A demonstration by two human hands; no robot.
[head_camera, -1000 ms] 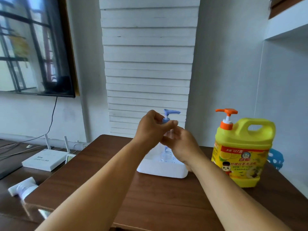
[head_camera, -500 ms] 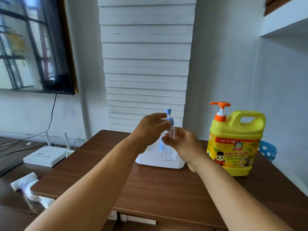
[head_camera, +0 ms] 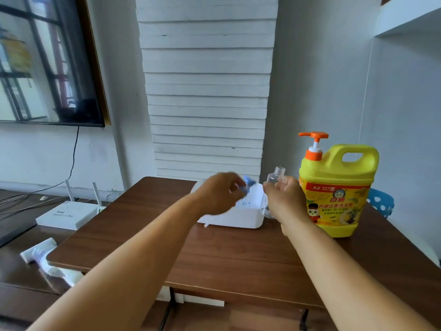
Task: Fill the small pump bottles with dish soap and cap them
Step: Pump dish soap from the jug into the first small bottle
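My right hand [head_camera: 285,199] grips a small clear bottle [head_camera: 276,176] whose threaded neck stands uncapped above my fingers. My left hand [head_camera: 220,193], blurred, holds the blue pump cap [head_camera: 249,182] over the white tray [head_camera: 241,219]; a thin tube end shows below the hand near the tray's front. More blue and clear parts lie in the tray, partly hidden by my hand. The big yellow dish soap jug [head_camera: 336,189] with an orange pump [head_camera: 314,144] stands just to the right of my right hand.
The tray and jug stand on a brown wooden table [head_camera: 214,254]. A white router [head_camera: 68,215] and a white device [head_camera: 40,254] sit on a lower surface to the left. A blue perforated object [head_camera: 380,203] shows behind the jug.
The pump cap has come off the small bottle. My left hand carried the cap left over the tray; my right hand moved the uncapped bottle right, toward the jug.
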